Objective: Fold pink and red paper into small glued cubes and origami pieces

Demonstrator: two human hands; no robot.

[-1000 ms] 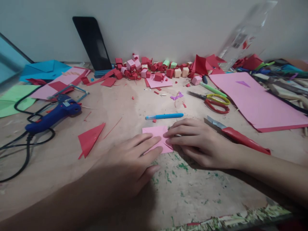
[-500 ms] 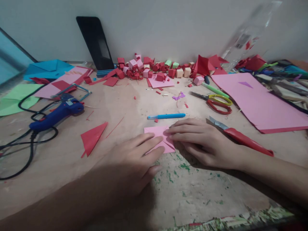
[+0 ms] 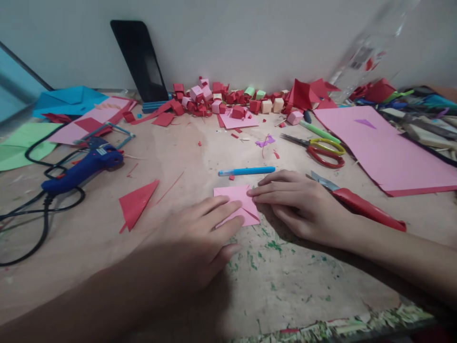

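A small folded square of pink paper (image 3: 233,192) lies flat on the table in front of me, its flaps meeting near the middle. My left hand (image 3: 200,238) rests over its left side, fingers stretched out and pressing on it. At the paper's right edge, my right hand (image 3: 303,205) touches with its fingertips, the fingers extended. Just beyond the paper lies a blue pen (image 3: 247,171) with a tiny red scrap beside it. A utility knife with a red handle (image 3: 369,208) lies behind my right hand.
Scissors (image 3: 326,150) and a large pink sheet (image 3: 400,152) lie on the right. A blue glue gun (image 3: 85,169) with a looping cord and a red paper triangle (image 3: 137,205) are on the left. Small paper cubes (image 3: 238,112) and a leaning phone (image 3: 141,62) line the wall.
My right hand has shifted slightly up and right on the paper, baring more of its right edge. My left hand stays in place. The view has tilted very slightly.
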